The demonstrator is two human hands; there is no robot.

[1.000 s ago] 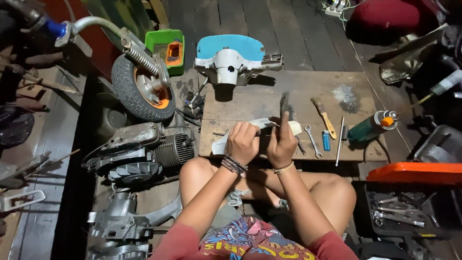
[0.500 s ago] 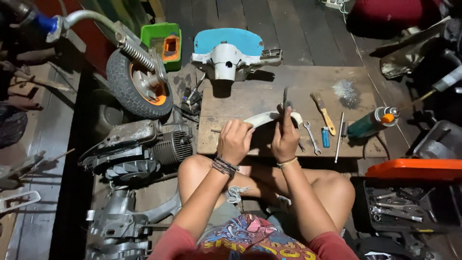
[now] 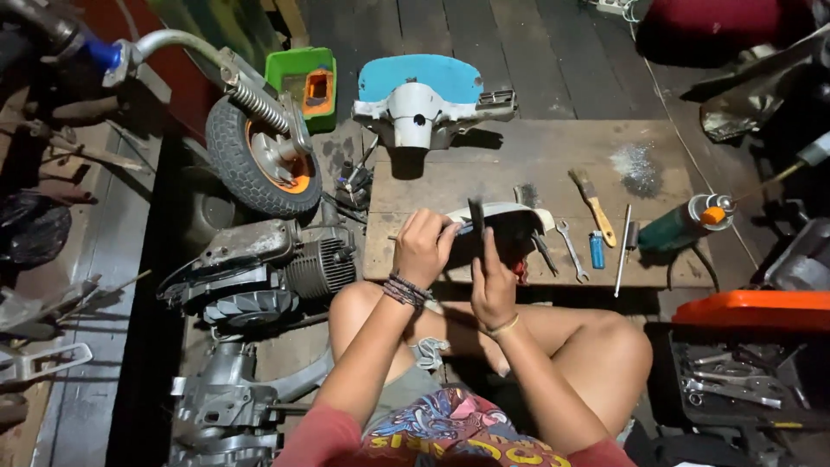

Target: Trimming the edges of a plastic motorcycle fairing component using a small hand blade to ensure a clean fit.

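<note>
Hands on half-hidden white curved part (image 3: 506,216): left hand (image 3: 422,249) gripping it, right hand (image 3: 493,281) pinching dark strip (image 3: 476,218).

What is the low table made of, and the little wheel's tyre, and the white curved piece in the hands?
Low table: bare wood, dull and scuffed, grain and board edges visible.
Tyre: black rubber, matt, with a chunky tread.
White curved piece: probably painted metal or plastic; the smooth, slightly glossy shell leaves that open.

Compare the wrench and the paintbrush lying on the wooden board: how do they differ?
The wrench is bare grey metal, slim throughout; the paintbrush has a yellow-orange handle and a wider dark bristle head. The wrench lies nearer the person, the paintbrush farther up. Both lie flat on the board, untouched, slanted alike.
</note>
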